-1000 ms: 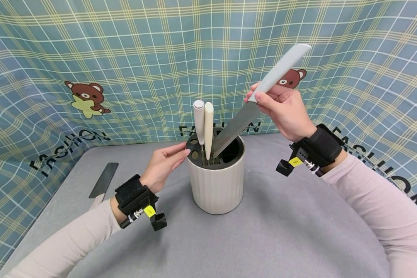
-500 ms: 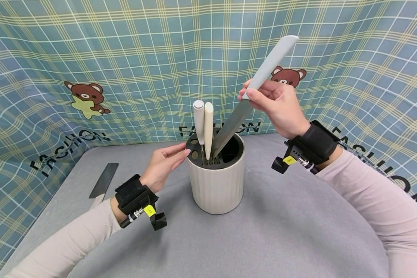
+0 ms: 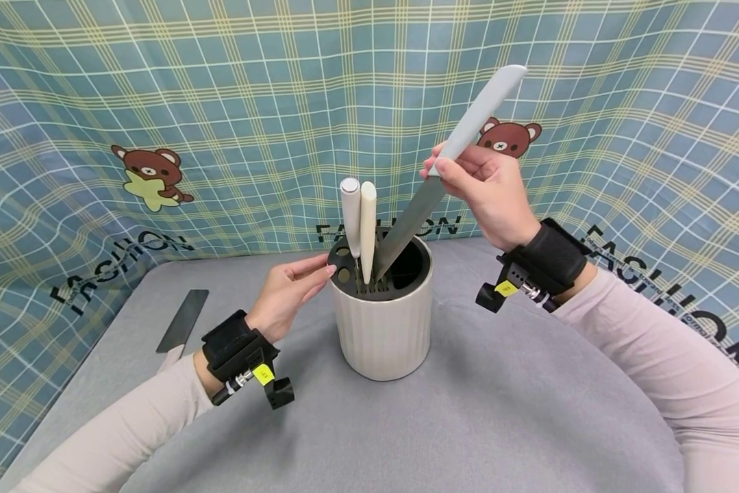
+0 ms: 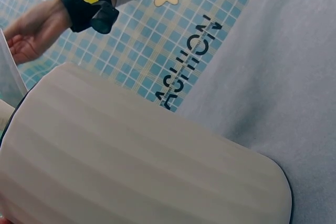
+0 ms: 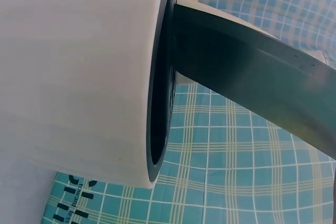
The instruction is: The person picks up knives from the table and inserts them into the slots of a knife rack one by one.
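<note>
In the head view my right hand [image 3: 495, 192] pinches a large knife [image 3: 483, 113] by its pale grey-blue handle, close to where the blade starts. The knife leans to the right. Its broad blade [image 5: 247, 61] runs down to the slotted black top [image 3: 375, 291] of a ribbed white knife holder [image 3: 383, 339], with the tip at the slots. My left hand [image 3: 285, 294] touches the holder's left rim with fingers fairly straight. Two knives stand upright in the slots: one with a white, metal-capped handle [image 3: 351, 216], one with a cream handle [image 3: 368, 226].
Another knife [image 3: 184, 320] lies on the grey cloth-covered table [image 3: 369, 438] at the left, its handle partly behind my left sleeve. A large round-edged opening [image 3: 409, 267] takes up the right of the holder's top. A plaid curtain [image 3: 270, 137] hangs behind the table.
My right hand has shifted left and slightly down-left with the knife, so the knife leans less than before. The left hand and the holder stay in place.
</note>
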Demonstrator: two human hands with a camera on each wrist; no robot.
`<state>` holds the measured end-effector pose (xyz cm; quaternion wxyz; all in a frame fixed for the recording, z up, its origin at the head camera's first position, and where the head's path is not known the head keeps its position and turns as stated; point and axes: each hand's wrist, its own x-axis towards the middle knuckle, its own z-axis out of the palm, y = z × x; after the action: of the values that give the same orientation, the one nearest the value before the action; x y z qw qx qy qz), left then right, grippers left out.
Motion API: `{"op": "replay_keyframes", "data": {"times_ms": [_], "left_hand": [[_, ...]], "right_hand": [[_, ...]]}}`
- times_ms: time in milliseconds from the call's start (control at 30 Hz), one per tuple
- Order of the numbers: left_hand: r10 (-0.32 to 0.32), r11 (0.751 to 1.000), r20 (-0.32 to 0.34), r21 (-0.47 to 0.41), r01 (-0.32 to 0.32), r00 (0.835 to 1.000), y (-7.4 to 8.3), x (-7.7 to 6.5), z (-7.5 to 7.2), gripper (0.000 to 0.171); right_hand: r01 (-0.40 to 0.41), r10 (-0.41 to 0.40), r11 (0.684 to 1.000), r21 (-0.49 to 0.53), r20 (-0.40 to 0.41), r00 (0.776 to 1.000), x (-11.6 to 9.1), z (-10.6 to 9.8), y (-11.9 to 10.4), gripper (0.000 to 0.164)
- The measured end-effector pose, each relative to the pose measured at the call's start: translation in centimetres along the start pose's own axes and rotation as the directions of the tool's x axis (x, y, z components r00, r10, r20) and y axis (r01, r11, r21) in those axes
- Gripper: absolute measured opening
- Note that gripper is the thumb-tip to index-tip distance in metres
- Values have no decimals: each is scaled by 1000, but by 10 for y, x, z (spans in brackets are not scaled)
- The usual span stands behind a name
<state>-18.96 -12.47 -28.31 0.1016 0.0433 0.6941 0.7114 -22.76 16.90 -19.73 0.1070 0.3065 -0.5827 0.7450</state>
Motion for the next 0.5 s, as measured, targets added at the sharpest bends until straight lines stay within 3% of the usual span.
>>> {"op": "replay_keyframes", "data": {"times_ms": [500], "left_hand": [[-7,1000,5,-2,7,1000,0,-1,0,53]], "right_hand": [[-5,5,1000,3,17,1000,0,0,0,17]]}}
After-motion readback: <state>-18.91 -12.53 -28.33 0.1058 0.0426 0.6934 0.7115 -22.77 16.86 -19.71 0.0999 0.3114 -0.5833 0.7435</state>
